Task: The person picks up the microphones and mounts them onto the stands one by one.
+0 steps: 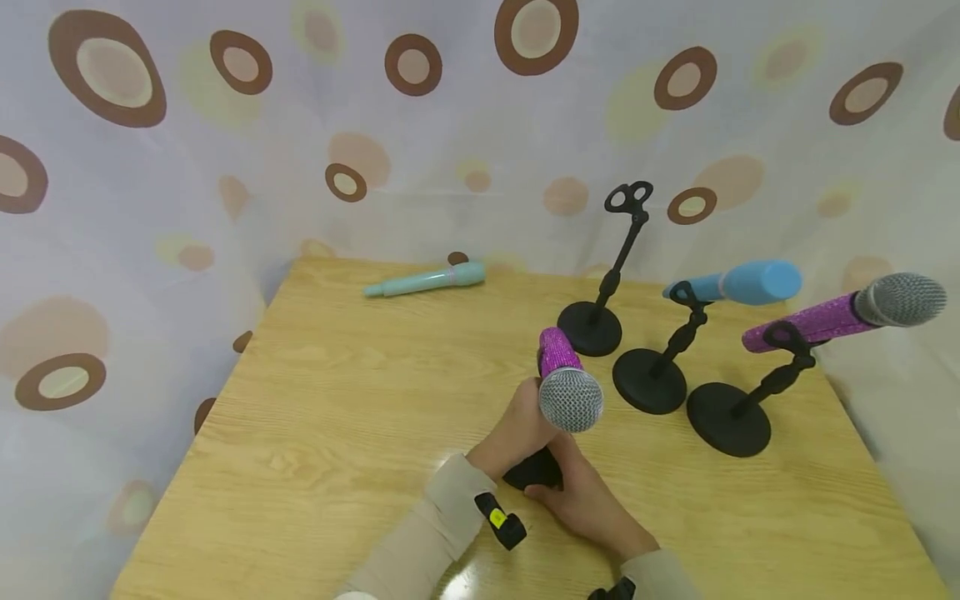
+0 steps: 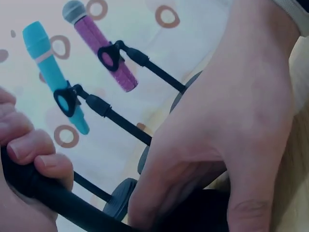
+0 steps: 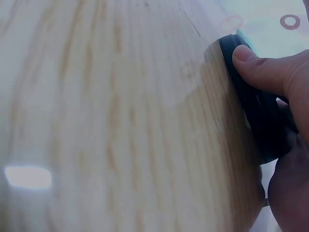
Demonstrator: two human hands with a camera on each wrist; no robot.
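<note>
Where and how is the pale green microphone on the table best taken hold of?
Probably from above, across the slim handle of the pale green microphone: it lies on its side, and its body narrows away from the thicker head.

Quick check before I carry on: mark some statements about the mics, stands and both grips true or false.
1. The green mic lies on the table. True.
2. The right grip is empty. False: it holds the near stand's base.
3. The left grip holds the near stand's pole. True.
4. The blue mic lies on the table. False: it sits in a stand.
5. The rear stand's clip is empty. True.
</note>
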